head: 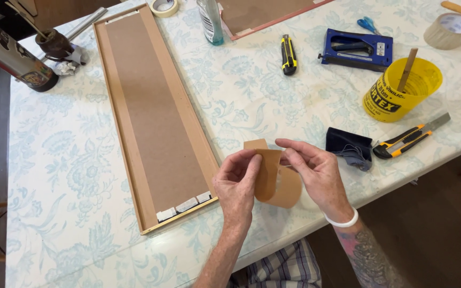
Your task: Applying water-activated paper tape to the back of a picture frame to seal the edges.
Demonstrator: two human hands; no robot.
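The fingers of the left hand [237, 178] and the right hand [316, 173] are pinched together on a curled strip of brown paper tape [273, 176], thumb against forefinger on each side, with the strip looping down between the two hands. The strip is held above the near edge of the table [70, 176], which carries a pale blue floral cloth. Just to the left of the left hand lies a long wooden frame [156, 114], face down, its brown backing board fixed with short pieces of white tape at the near end. To the right of the right hand lie a folded dark cloth [349, 146] and a yellow-and-black utility knife [409, 140]. Farther back stand a yellow tub [398, 90] holding a wooden stick, a blue staple gun [357, 49], a second knife [288, 54] and a tape roll [449, 30].
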